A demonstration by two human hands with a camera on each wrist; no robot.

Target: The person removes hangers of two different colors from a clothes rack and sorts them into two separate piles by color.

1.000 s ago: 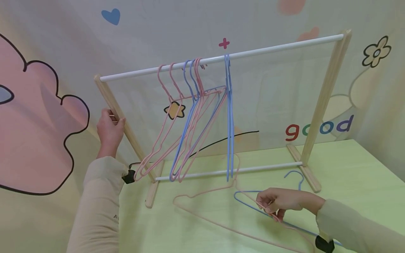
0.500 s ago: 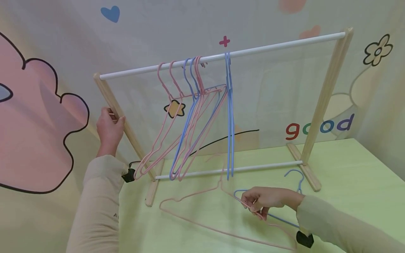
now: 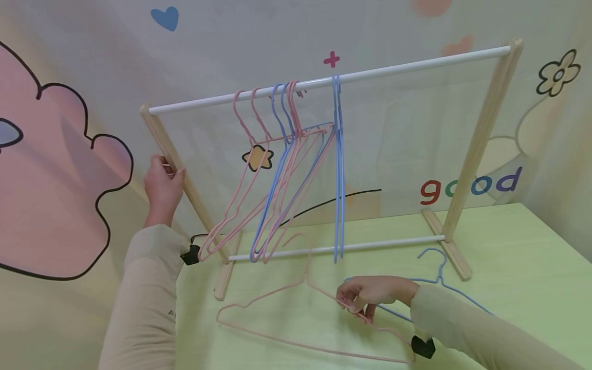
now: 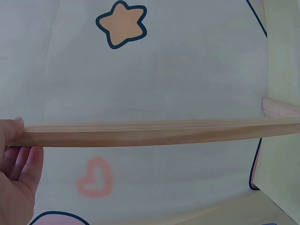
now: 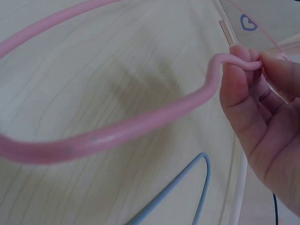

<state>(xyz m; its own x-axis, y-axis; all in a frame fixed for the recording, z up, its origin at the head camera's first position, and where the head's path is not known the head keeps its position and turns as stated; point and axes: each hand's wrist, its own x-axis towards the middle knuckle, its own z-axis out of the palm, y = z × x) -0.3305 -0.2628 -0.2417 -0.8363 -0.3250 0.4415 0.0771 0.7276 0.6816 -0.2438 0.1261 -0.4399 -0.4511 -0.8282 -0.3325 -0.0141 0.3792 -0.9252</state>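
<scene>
My left hand (image 3: 163, 190) grips the left wooden post (image 3: 189, 192) of a small clothes rack, thumb on one side and fingers on the other; the left wrist view shows the same post (image 4: 154, 133) running sideways. With thumb and fingertips my right hand (image 3: 370, 295) pinches a pink hanger (image 3: 277, 336) by its right shoulder. The hanger's hook points up toward the rack's lower bar. In the right wrist view the pink hanger (image 5: 140, 123) crosses close to the camera. Behind the right hand a blue hanger (image 3: 462, 295) lies on the table, partly covered by hand and sleeve.
Several pink hangers (image 3: 238, 200) and blue hangers (image 3: 339, 195) hang from the white top rail (image 3: 407, 68), left of and around its middle. The right post (image 3: 481, 144) stands on a wooden foot (image 3: 446, 244) on the pale green table (image 3: 532, 257). A decorated cloth hangs behind.
My right hand has moved left with the pink hanger, uncovering more of the blue hanger on the table. My left hand keeps its grip on the post.
</scene>
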